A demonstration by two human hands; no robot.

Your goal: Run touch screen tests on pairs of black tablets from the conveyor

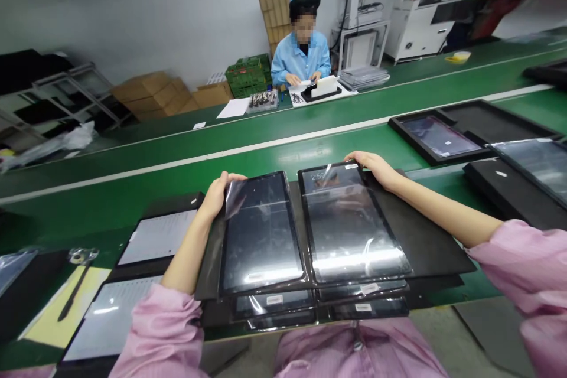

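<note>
Two dark tablets in clear film lie side by side in front of me on a black sheet (425, 230). My left hand (215, 194) is closed around the far left corner of the left tablet (263, 230), where the film is wrinkled. At the far right corner of the right tablet (352, 218), my right hand (375, 166) grips the edge; that screen is lit at the top with a clock. Fingertips beneath the edges are hidden, so I cannot tell whether they also hold the sheet. More tablets with white labels (274, 299) show in layers underneath.
Left are lit tablets (157, 236) and a black tool on yellow paper (38, 322). Right are a black tray (496, 121) with a device and another tablet (535, 165) on black foam. Across the green bench (248, 153), a person in blue (301, 59) handles small items.
</note>
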